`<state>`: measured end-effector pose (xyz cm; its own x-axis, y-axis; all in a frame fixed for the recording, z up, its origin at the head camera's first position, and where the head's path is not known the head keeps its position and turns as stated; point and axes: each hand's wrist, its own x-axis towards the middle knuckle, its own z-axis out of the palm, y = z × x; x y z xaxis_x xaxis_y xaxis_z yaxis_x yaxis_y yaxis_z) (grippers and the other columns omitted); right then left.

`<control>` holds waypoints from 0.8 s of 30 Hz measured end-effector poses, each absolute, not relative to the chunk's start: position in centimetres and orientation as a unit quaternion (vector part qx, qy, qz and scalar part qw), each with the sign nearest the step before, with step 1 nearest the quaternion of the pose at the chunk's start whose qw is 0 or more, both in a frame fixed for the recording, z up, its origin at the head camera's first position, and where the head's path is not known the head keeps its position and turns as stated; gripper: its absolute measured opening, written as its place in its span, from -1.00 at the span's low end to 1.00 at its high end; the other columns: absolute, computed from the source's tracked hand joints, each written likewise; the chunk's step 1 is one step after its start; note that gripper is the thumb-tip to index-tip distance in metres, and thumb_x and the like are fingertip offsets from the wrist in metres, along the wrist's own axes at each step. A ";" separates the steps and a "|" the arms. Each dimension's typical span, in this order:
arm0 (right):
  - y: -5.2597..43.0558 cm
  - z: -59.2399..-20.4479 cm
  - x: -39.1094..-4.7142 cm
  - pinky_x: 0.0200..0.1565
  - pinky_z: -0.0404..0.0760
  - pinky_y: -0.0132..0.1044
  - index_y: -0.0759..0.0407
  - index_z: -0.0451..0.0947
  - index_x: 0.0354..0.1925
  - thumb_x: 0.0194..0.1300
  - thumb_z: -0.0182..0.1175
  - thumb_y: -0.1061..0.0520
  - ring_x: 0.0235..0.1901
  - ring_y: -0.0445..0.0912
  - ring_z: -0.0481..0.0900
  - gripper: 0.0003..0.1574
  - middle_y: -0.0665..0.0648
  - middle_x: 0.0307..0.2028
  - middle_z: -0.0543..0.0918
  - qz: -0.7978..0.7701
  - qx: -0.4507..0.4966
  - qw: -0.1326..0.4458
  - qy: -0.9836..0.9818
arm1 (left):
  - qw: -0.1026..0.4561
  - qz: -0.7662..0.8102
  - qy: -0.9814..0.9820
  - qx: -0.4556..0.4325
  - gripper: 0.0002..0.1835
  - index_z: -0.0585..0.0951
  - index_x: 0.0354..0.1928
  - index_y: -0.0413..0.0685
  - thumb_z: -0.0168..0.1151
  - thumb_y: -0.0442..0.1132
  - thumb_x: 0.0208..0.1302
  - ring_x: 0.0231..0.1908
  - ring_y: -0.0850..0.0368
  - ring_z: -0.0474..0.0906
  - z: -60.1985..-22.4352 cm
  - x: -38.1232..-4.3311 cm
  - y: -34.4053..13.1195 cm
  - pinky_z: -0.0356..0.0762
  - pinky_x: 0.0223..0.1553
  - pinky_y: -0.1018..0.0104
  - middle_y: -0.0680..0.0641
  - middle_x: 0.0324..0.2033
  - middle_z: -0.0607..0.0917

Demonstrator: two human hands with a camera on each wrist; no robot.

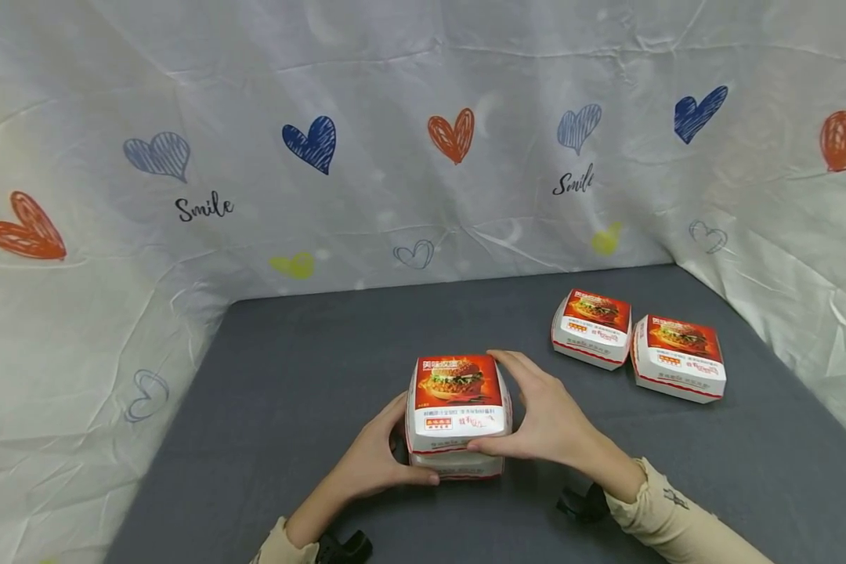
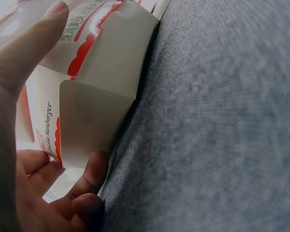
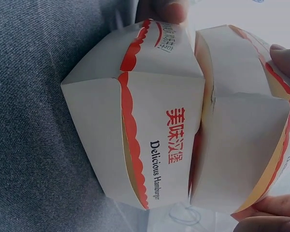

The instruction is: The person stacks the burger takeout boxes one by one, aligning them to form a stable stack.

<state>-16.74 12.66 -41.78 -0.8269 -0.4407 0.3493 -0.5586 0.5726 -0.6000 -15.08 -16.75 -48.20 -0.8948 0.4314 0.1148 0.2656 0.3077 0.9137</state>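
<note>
Near the front of the dark table, two white hamburger boxes stand one above the other. My right hand (image 1: pixel 546 411) grips the upper burger box (image 1: pixel 458 392) from its right side, thumb on the front and fingers at the back. The lower burger box (image 3: pixel 157 92) sits on the cloth; only its front strip shows in the head view. My left hand (image 1: pixel 377 458) holds that lower box from the left, with the thumb across its front. In the right wrist view, a narrow line divides the boxes, and they touch or nearly touch.
Two more burger boxes stand side by side at the back right, one box (image 1: pixel 592 329) slightly farther back than the other box (image 1: pixel 679 358). A white curtain (image 1: pixel 374 196) printed with hearts borders the grey tabletop (image 1: pixel 310 368) behind and at both sides.
</note>
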 end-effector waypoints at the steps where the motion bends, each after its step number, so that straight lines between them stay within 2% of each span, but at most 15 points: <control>1: 12.7 -41.8 -16.7 -0.17 0.63 -0.24 0.04 0.31 0.56 -0.11 0.66 -0.45 0.01 -0.11 0.60 0.42 0.08 0.42 0.47 0.365 0.282 0.081 -0.883 | 0.078 0.547 0.805 0.216 0.24 0.22 0.65 0.36 0.79 -0.11 -0.05 0.15 0.09 0.57 -48.1 -15.1 -16.8 0.62 0.08 0.30 0.07 0.56 0.28; 6: 12.6 -41.8 -16.7 -0.19 0.62 -0.27 0.05 0.32 0.56 -0.13 0.66 -0.45 -0.01 -0.11 0.60 0.43 0.08 0.42 0.48 0.365 0.282 0.085 -0.883 | 0.074 0.539 0.810 0.217 0.28 0.20 0.66 0.32 0.80 -0.11 -0.08 0.09 0.06 0.57 -47.6 -15.0 -16.8 0.62 0.00 0.31 0.04 0.57 0.28; 8: 12.6 -41.8 -16.7 -0.17 0.63 -0.25 0.04 0.32 0.56 -0.12 0.66 -0.46 0.01 -0.11 0.61 0.43 0.08 0.42 0.47 0.364 0.282 0.086 -0.884 | 0.064 0.527 0.818 0.222 0.31 0.19 0.67 0.30 0.81 -0.09 -0.11 0.20 0.01 0.53 -47.2 -15.0 -16.9 0.61 0.09 0.20 0.01 0.58 0.27; 11: 12.6 -41.7 -16.6 -0.12 0.65 -0.17 0.05 0.31 0.56 -0.12 0.65 -0.47 0.05 -0.09 0.61 0.43 0.08 0.43 0.47 0.362 0.280 0.085 -0.885 | 0.053 0.500 0.832 0.234 0.38 0.13 0.70 0.27 0.83 -0.06 -0.15 0.42 -0.11 0.37 -46.5 -15.0 -17.1 0.50 0.28 -0.09 -0.05 0.63 0.19; 13: 12.6 -41.6 -16.6 -0.08 0.66 -0.11 0.05 0.31 0.56 -0.12 0.65 -0.47 0.09 -0.07 0.62 0.43 0.09 0.44 0.46 0.360 0.279 0.085 -0.886 | 0.052 0.481 0.843 0.235 0.43 0.07 0.72 0.29 0.83 -0.04 -0.16 0.38 -0.08 0.40 -46.1 -15.0 -17.3 0.46 0.27 -0.13 -0.06 0.65 0.16; 16: 12.6 -41.6 -16.5 -0.03 0.67 -0.04 0.06 0.31 0.56 -0.12 0.65 -0.47 0.12 -0.05 0.63 0.44 0.09 0.43 0.47 0.358 0.279 0.086 -0.887 | 0.048 0.453 0.859 0.233 0.48 0.01 0.73 0.27 0.83 0.00 -0.17 0.05 0.03 0.52 -45.5 -15.1 -17.7 0.52 0.04 0.07 -0.11 0.65 0.14; 18: 12.6 -41.6 -16.4 -0.01 0.68 -0.01 0.07 0.31 0.56 -0.12 0.65 -0.47 0.13 -0.03 0.63 0.44 0.10 0.43 0.47 0.356 0.278 0.086 -0.888 | 0.044 0.440 0.867 0.230 0.49 -0.01 0.73 0.30 0.83 0.00 -0.17 -0.17 0.08 0.46 -45.1 -15.2 -18.0 0.47 -0.18 0.19 -0.11 0.65 0.14; 20: 12.6 -41.6 -16.4 0.02 0.68 0.03 0.08 0.31 0.56 -0.13 0.65 -0.47 0.16 -0.01 0.63 0.44 0.10 0.43 0.47 0.356 0.277 0.086 -0.889 | 0.034 0.433 0.870 0.233 0.50 -0.02 0.73 0.31 0.83 0.01 -0.18 -0.17 0.12 0.45 -44.6 -15.5 -18.3 0.44 -0.26 0.29 -0.13 0.64 0.15; 24: 12.4 -41.6 -16.3 0.09 0.67 0.11 0.08 0.32 0.55 -0.13 0.66 -0.47 0.20 0.02 0.63 0.45 0.10 0.43 0.47 0.359 0.274 0.086 -0.888 | 0.014 0.434 0.864 0.255 0.49 0.00 0.73 0.36 0.81 0.12 -0.19 -0.15 0.07 0.45 -43.1 -15.9 -18.5 0.39 -0.40 0.34 -0.09 0.63 0.17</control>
